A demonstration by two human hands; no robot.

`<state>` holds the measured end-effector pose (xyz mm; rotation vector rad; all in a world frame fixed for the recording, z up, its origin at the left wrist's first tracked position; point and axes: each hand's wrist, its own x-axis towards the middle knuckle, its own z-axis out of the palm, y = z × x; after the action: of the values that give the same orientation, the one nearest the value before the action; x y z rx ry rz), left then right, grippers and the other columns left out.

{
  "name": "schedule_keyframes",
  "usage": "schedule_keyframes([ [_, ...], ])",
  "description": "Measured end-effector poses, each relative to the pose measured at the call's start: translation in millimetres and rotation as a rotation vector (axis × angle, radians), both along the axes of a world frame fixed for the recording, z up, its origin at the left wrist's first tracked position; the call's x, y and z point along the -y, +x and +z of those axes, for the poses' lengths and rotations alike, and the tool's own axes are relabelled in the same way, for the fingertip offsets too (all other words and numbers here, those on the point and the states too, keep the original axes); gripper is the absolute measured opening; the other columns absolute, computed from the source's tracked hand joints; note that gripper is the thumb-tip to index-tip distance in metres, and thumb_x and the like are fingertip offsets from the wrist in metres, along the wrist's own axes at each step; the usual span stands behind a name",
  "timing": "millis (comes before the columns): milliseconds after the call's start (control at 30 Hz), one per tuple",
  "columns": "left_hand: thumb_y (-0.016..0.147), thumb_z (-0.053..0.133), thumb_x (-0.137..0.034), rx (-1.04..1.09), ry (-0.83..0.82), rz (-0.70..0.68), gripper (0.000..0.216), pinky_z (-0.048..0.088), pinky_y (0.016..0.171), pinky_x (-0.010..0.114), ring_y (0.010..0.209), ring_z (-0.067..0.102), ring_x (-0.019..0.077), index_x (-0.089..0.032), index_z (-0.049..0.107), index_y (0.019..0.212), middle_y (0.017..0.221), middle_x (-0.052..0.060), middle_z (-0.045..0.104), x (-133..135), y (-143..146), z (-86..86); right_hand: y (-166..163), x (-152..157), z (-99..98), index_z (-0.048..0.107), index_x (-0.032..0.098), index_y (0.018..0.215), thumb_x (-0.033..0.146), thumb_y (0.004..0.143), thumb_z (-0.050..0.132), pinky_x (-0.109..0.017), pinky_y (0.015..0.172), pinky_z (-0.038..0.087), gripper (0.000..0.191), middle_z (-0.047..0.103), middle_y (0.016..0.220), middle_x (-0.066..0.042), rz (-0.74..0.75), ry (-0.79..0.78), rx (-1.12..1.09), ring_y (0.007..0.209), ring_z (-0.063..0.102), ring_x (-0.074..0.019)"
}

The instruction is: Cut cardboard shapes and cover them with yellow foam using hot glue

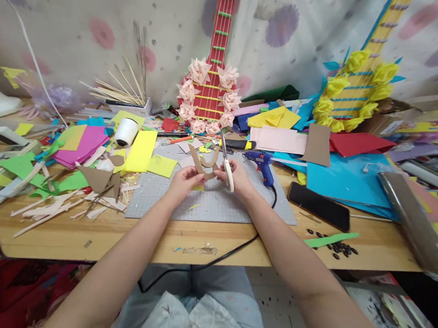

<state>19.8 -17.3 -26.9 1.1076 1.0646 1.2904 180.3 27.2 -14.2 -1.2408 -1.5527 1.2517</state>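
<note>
Over the grey cutting mat (215, 213), my left hand (182, 182) pinches a brown craft-sheet piece (195, 158) with a straight strip and a curved part. White-handled scissors (228, 176) are in my right hand (240, 178), blades pointing up and away from me. The fingertips of that hand also come close to the right side of the brown piece; whether they touch it I cannot tell. To the right of my right hand lies a blue glue gun (264, 168), its black cord running off the front edge. Small yellow scraps (195, 206) lie on the mat.
A red paper guitar (208, 102) with pink flowers stands at the back, a yellow one (351, 96) to its right. A black phone (319, 206), blue sheets (348, 179) and dark beads (343, 248) lie on the right. Paper scraps (54, 206) and a white roll (126, 131) are left.
</note>
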Motion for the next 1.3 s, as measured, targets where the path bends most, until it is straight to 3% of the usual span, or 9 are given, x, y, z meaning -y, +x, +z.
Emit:
schedule_keyframes([
  [100, 0.056, 0.075, -0.036, 0.018, -0.025, 0.070, 0.030, 0.052, 0.073, 0.035, 0.068, 0.063, 0.0159, -0.015, 0.061, 0.072, 0.071, 0.001, 0.065, 0, -1, -0.4, 4, -1, -2.4, 0.039, 0.023, 0.079, 0.056, 0.065, 0.060, -0.028, 0.055, 0.043, 0.042, 0.059, 0.076, -0.002, -0.014, 0.076, 0.115, 0.061, 0.056, -0.0136],
  [233, 0.055, 0.075, -0.033, 0.077, -0.015, 0.279, 0.029, 0.052, 0.074, 0.034, 0.073, 0.066, 0.0179, -0.015, 0.061, 0.071, 0.071, 0.002, 0.067, -3, -6, -1.3, 16, 3, 0.6, 0.044, 0.023, 0.077, 0.056, 0.068, 0.059, -0.027, 0.055, 0.037, 0.037, 0.057, 0.072, -0.001, -0.054, 0.285, 0.426, 0.064, 0.052, -0.0153],
  [400, 0.054, 0.076, -0.031, 0.116, 0.011, 0.473, 0.024, 0.052, 0.075, 0.035, 0.076, 0.066, 0.0194, -0.015, 0.059, 0.062, 0.068, 0.002, 0.068, -5, -12, 0.0, 20, 13, 5.8, 0.050, 0.022, 0.074, 0.056, 0.068, 0.059, -0.026, 0.053, 0.030, 0.036, 0.059, 0.066, -0.001, 0.099, 0.338, 0.711, 0.060, 0.050, -0.0151],
  [700, 0.048, 0.078, -0.026, 0.200, 0.021, 0.477, 0.025, 0.053, 0.077, 0.035, 0.070, 0.065, 0.0155, -0.014, 0.063, 0.063, 0.065, 0.000, 0.067, -6, -11, -0.5, 16, 13, 2.1, 0.054, 0.021, 0.083, 0.059, 0.070, 0.056, -0.025, 0.054, 0.027, 0.039, 0.064, 0.074, -0.003, 0.168, 0.394, 0.841, 0.063, 0.052, -0.0160],
  [1300, 0.051, 0.076, -0.023, 0.195, 0.020, 0.460, 0.021, 0.052, 0.077, 0.035, 0.072, 0.066, 0.0167, -0.014, 0.063, 0.064, 0.067, 0.001, 0.067, -5, -11, 0.7, 20, 12, 3.7, 0.054, 0.023, 0.083, 0.060, 0.075, 0.050, -0.029, 0.053, 0.021, 0.038, 0.065, 0.075, -0.006, 0.110, 0.491, 0.972, 0.064, 0.055, -0.0200],
])
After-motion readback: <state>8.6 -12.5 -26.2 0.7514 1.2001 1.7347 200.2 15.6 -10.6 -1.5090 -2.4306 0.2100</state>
